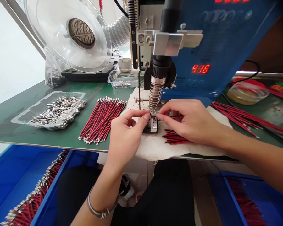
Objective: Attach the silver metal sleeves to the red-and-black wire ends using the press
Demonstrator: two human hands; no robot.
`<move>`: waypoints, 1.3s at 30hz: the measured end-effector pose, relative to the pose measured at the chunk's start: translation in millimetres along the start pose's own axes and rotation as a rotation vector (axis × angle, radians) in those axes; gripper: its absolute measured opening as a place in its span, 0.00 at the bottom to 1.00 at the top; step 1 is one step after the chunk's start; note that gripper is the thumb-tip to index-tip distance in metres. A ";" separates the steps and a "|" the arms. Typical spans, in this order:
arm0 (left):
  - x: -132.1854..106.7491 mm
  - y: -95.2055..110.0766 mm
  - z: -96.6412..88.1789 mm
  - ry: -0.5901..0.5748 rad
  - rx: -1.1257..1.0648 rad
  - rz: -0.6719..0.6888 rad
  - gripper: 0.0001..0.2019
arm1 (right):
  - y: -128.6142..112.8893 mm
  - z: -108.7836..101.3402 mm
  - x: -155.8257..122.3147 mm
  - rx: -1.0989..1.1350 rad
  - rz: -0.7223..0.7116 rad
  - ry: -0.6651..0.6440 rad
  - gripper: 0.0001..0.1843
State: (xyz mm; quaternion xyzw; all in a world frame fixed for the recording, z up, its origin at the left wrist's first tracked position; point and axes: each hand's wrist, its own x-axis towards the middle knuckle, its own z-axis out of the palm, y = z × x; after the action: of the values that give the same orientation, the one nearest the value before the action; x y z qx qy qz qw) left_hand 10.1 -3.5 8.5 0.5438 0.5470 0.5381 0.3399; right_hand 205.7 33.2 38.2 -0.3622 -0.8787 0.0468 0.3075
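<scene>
My left hand (pixel 126 133) is pinched at thumb and forefinger just left of the spring-wrapped nozzle (pixel 156 91) of the blue machine (pixel 217 47). My right hand (pixel 187 121) pinches a thin red wire (pixel 173 116) from the right. The fingertips of both hands almost meet over a small black fixture (pixel 152 127) on the white cloth (pixel 155 147). What the left fingers hold is too small to make out. A short pile of red wires (pixel 175 138) lies under my right hand.
A bundle of red-and-black wires with metal ends (pixel 101 119) lies left of the cloth. A clear tray of metal terminals (pixel 54 110) sits further left. More red wires (pixel 245 117) lie at right. Blue bins (pixel 19 182) below the table hold finished wires. A clear spool (pixel 70 31) stands behind.
</scene>
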 end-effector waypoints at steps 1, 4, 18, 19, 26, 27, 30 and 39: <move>0.4 0.1 0.2 -0.004 -0.008 -0.005 0.09 | -0.5 -0.1 -0.3 -0.004 0.005 0.004 0.07; 1.7 -0.3 1.3 -0.023 -0.035 -0.018 0.09 | -2.5 -0.4 -0.7 -0.011 0.026 0.011 0.07; 0.9 -0.3 1.6 -0.003 -0.023 -0.013 0.08 | -3.0 1.0 -0.1 0.012 0.025 0.027 0.06; 0.8 -0.3 1.5 -0.002 -0.021 -0.013 0.08 | -3.0 1.1 -0.4 0.014 0.027 0.026 0.06; -1.0 -1.2 1.4 -0.002 -0.015 -0.016 0.09 | -3.9 1.0 -1.0 0.002 0.064 0.023 0.07; -1.3 -1.0 1.2 0.000 -0.015 -0.016 0.09 | -4.1 0.9 -0.9 0.002 0.065 0.023 0.07; -2.0 0.0 0.5 0.000 -0.020 -0.015 0.09 | -4.3 1.0 -0.4 0.008 0.062 0.018 0.07; -1.0 0.3 2.0 0.003 -0.021 -0.009 0.09 | -3.3 1.4 -0.7 0.000 0.059 0.008 0.07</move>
State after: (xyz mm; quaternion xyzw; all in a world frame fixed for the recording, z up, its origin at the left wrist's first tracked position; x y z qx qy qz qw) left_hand 12.2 -4.0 8.2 0.5369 0.5445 0.5430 0.3471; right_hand 203.4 30.5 37.7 -0.3882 -0.8663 0.0545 0.3096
